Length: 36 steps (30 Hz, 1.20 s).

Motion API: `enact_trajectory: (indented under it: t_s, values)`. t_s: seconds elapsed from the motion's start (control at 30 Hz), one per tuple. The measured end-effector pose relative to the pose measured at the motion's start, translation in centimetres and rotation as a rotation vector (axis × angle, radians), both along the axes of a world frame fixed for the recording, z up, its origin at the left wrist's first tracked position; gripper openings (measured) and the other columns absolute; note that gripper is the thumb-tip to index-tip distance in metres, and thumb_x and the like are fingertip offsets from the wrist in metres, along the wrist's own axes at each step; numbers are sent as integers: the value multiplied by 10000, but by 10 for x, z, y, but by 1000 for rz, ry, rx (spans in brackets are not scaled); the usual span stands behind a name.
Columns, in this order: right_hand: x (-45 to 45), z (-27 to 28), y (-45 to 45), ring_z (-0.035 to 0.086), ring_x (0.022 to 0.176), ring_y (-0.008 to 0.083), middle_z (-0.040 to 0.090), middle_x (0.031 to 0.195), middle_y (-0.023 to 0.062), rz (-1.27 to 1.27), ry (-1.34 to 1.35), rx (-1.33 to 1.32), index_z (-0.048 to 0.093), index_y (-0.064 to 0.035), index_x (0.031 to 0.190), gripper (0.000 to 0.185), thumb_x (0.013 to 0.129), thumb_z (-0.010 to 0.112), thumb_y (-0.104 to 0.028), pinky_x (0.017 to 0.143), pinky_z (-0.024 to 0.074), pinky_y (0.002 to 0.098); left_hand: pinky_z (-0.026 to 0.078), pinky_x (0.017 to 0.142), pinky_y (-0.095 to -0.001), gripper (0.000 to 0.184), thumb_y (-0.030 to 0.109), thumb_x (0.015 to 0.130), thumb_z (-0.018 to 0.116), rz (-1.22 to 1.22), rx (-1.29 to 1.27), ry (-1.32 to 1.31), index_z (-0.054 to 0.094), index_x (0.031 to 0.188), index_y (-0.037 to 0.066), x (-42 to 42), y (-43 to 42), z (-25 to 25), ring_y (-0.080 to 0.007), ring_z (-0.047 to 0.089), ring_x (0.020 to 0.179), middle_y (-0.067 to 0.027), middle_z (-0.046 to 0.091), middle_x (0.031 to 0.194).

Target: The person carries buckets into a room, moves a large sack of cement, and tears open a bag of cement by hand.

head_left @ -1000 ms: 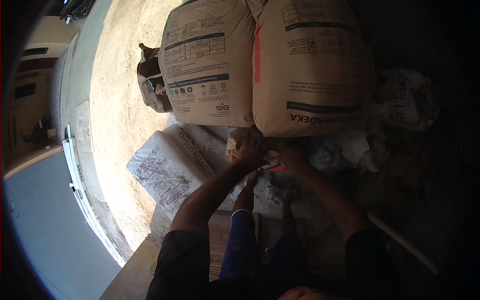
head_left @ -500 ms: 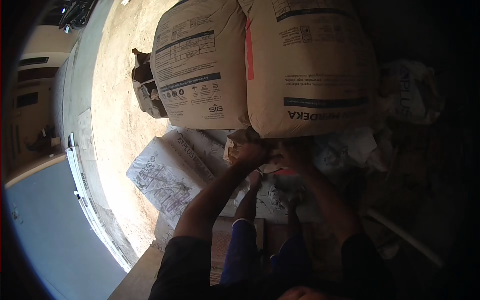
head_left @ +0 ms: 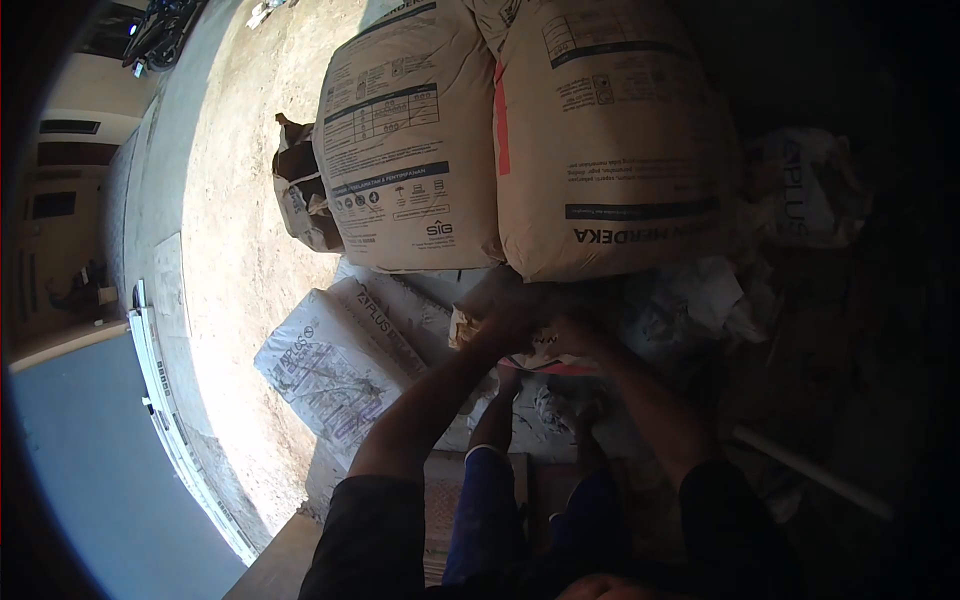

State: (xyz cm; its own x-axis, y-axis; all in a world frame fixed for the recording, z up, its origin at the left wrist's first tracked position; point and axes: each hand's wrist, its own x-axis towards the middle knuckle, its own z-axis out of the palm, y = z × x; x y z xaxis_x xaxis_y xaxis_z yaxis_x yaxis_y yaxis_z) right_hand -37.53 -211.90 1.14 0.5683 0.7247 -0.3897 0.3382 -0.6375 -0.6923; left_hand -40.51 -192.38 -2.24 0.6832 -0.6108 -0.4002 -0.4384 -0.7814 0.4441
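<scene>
Both my hands are close together on a crumpled brown paper bag [head_left: 548, 345] with a red edge, just below two large brown sacks. My left hand [head_left: 512, 325] is on its left part, the fingers dark and blurred. Beside it, my right hand [head_left: 578, 335] touches the bag's upper right part, its fingers also lost in shadow. Above my hands stand the left full sack [head_left: 410, 150] and the right full sack [head_left: 610, 150], side by side. What my fingertips grip cannot be made out.
White printed bags [head_left: 335, 350] lie at the left, and another white bag [head_left: 800, 190] is at the right. A torn brown bag [head_left: 300, 190] sits beside the left sack. A pale pole [head_left: 810, 470] lies at lower right. A motorbike [head_left: 160, 35] stands far upper left.
My hands have moved slightly downward, and more of the brown bag's printed, red-edged part shows below them. Dust or haze now appears around them.
</scene>
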Motion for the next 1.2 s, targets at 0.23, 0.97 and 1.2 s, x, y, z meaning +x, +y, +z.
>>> enact_trajectory:
  t_s: [0.23,0.97,1.2]
  values:
    - [-90,-1,9,633,835,360,654,850,199,85,90,-193,670,-23,854,352,657,763,-299,778,478,434,498,770,-428,329,349,711,701,64,52,122,671,968,146,-97,11,9,-279,631,913,-97,643,919]
    - [-93,-20,-60,391,341,127,358,463,-18,-1337,1277,-239,442,-138,623,515,821,557,-599,323,342,272,492,691,-421,433,413,727,678,223,63,72,610,1008,91,-67,-2,20,-302,620,852,-126,620,914]
    - [-92,-19,-49,447,392,119,487,591,22,-1601,1079,14,540,-99,822,291,895,524,-380,306,320,252,475,807,-470,561,484,777,631,1060,289,-75,544,1099,33,-8,31,69,-357,578,995,-163,578,1051]
